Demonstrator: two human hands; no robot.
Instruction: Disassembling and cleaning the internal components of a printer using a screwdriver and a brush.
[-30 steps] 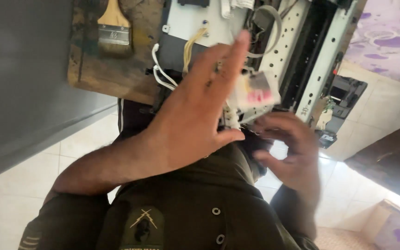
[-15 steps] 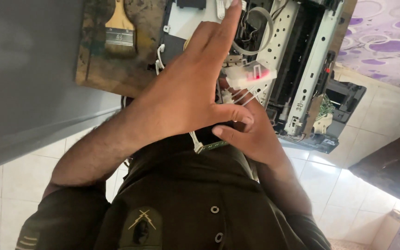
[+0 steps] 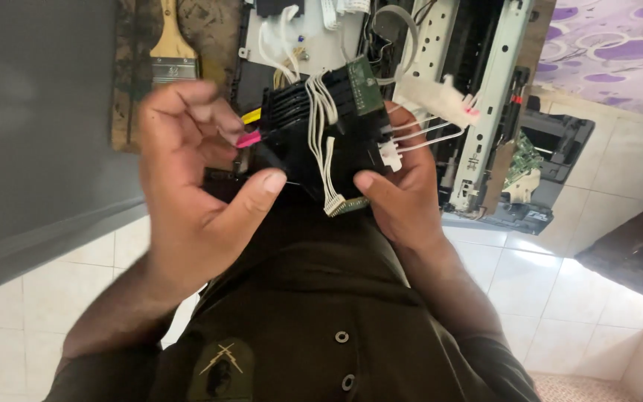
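Observation:
Both hands hold a black printer carriage block up close to my chest. It carries a green circuit board, a bundle of white wires and pink and yellow tabs on its left side. My left hand grips the block's left end, its thumb under it and its fingers curled by the pink tab. My right hand holds the right end from below, thumb on the lower edge. Thin white tubes run from the block to a white plastic piece.
A dismantled printer chassis lies on a worn wooden board beyond my hands, with a paint brush beside it. A grey surface fills the left, a purple patterned cloth the top right. Pale floor tiles show below.
My left hand was spread open above the part; now it is closed on the block's left end. The block has come up towards me, in both hands.

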